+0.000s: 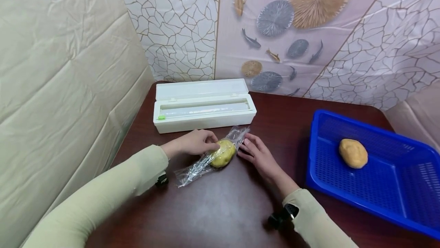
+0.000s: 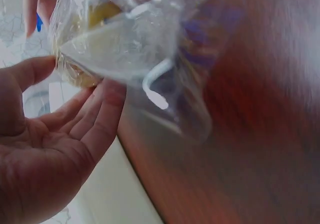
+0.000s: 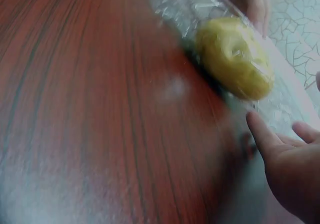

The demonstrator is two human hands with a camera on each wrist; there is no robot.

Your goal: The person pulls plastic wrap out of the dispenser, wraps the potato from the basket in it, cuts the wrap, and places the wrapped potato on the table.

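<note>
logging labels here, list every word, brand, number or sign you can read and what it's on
None: no word, brand, number or sign can be read in any view.
The clear film, white box and blue basket show no readable lettering; the patterned wall shows fish and rounded shapes.

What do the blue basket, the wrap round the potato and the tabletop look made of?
Basket: likely plastic, slight sheen; moulded-looking perforations.
Wrap round the potato: thin glossy plastic film; see-through, crinkled.
Tabletop: semi-gloss wood or laminate; streaky grain, hazy reflection.
</note>
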